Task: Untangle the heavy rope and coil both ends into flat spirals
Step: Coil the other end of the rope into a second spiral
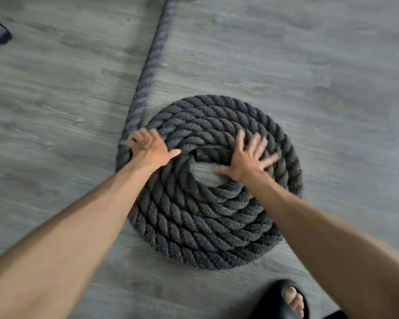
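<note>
The rope is thick, dark grey and twisted from heavy strands. Most of what shows lies flat on the floor as a round spiral of several tight turns, each touching the next. A small gap of bare floor is left at the spiral's middle. From the spiral's left edge the rest of the rope runs nearly straight to the top of the view, leaning slightly right.

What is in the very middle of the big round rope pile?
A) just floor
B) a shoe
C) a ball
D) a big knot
A: the grey floor shows through the hole in the middle of the coiled rope, and nothing sits in it.
</note>
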Tool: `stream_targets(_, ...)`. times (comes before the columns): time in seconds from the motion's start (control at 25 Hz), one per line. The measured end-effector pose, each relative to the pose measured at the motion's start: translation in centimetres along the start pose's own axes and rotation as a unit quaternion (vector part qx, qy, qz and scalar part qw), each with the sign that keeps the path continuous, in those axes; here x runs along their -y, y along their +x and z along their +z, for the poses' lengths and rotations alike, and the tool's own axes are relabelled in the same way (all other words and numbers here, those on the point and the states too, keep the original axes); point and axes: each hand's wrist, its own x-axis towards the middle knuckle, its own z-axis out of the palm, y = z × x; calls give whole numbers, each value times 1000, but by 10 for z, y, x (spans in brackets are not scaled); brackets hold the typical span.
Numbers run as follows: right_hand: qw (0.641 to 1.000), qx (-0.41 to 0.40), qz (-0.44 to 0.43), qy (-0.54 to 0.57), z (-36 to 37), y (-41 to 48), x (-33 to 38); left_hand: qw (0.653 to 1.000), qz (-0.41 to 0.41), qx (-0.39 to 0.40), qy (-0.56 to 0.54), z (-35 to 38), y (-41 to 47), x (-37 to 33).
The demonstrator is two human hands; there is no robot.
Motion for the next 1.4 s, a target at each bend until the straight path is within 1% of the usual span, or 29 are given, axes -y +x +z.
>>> stream_targets(0.04, 997, 22, 58, 34, 13, -10, -10, 998, 55, -3, -17, -7, 7, -11)
stream_targets(0.08, 994, 40, 86, 60, 22, -14, -16, 994, 98, 17, -32, -11, 13, -22)
stream_targets(0.12, 992, 46, 92, 76, 28, -11, -18, 991, 119, 38, -35, -11, 18, -33)
stream_targets(0.16, 992, 38, 88, 83, 30, -3, -16, 991, 120, 45, -30, -6, 26, -38)
stream_targets(0.24, 994, -10, 67, 81, 29, 13, -11, 995, 96, 28, -26, 6, 34, -42)
stream_targets(0.32, 996, -65, 29, 57, 24, 32, -15, 996, 81, 0, -40, 12, 37, -42)
stream_targets(0.4, 995, -99, -3, 27, 12, 56, -20, 996, 65, -21, -54, 9, 42, -45)
stream_targets(0.56, 988, -136, -69, -12, -20, 111, -26, 997, 9, -43, -70, 6, 56, -66)
stream_targets(0.72, 976, -161, -134, -59, -49, 158, -30, 994, -62, -27, -88, -10, 66, -90)
stream_targets(1.0, 952, -155, -236, -117, -108, 240, -20, 980, -154, 26, -122, -47, 89, -127)
stream_targets(1.16, 935, -163, -267, -170, -138, 284, -15, 975, -169, 71, -128, -66, 112, -147)
stream_targets(1.2, 931, -157, -276, -180, -143, 290, -13, 973, -171, 87, -125, -72, 115, -150)
stream_targets(1.28, 933, -141, -270, -191, -150, 294, -11, 974, -167, 126, -81, -88, 117, -153)
stream_targets(1.36, 948, -109, -242, -177, -157, 285, -5, 978, -131, 158, -35, -111, 119, -147)
stream_targets(1.4, 957, -93, -224, -156, -159, 275, 3, 982, -101, 157, -27, -124, 123, -140)
